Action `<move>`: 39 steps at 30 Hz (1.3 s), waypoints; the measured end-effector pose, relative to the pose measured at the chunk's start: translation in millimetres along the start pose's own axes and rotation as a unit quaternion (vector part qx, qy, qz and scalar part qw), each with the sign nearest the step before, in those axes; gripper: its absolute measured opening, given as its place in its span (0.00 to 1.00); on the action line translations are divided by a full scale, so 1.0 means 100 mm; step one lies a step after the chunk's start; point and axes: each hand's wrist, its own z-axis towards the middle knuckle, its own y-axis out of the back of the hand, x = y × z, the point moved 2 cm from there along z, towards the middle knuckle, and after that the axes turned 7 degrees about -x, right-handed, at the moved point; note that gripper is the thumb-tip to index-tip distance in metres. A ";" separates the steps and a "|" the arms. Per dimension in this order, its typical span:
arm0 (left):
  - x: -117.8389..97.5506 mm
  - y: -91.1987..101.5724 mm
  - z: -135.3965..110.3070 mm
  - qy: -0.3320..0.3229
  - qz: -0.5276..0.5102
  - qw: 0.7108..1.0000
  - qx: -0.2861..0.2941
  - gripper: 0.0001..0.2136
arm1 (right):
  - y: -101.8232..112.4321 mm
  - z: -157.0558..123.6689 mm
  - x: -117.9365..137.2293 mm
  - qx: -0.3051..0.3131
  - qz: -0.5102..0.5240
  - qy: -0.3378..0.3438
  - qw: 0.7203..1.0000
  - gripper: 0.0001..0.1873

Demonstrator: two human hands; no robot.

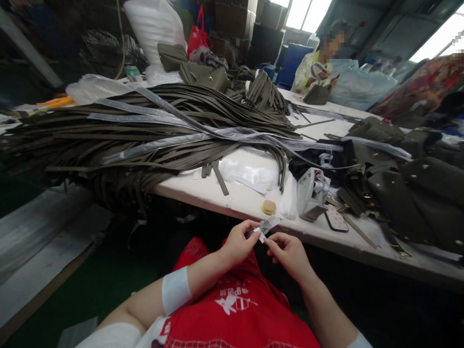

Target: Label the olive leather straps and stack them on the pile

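Both my hands are raised over my lap, in front of the white table's near edge (pixel 232 205). My left hand (pixel 237 241) pinches the end of a thin dark strap wrapped in clear plastic (pixel 267 225). My right hand (pixel 286 249) pinches the same wrapped strap end at a small white tab, fingers pressed together. A red apron (pixel 235 304) covers my lap below the hands.
A big heap of olive-green straps (pixel 145 130) covers the table's left. Olive bags (pixel 406 193) lie at the right. A round yellow disc (pixel 268 207), a tape dispenser (pixel 311 193) and a phone (pixel 336 218) sit near the edge. Another person (pixel 319 67) works at the far side.
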 end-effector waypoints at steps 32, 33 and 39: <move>-0.08 0.00 0.00 -0.280 0.162 0.940 -0.107 0.16 | -0.19 0.31 -0.02 0.031 0.290 0.099 0.951 0.23; -0.06 0.00 0.03 -0.289 0.174 0.935 -0.114 0.16 | -0.09 0.35 0.08 0.012 0.256 0.118 0.959 0.23; 0.12 0.08 0.22 -0.272 0.214 0.926 -0.151 0.19 | 1.20 1.14 0.67 -0.354 -0.158 0.307 0.869 0.19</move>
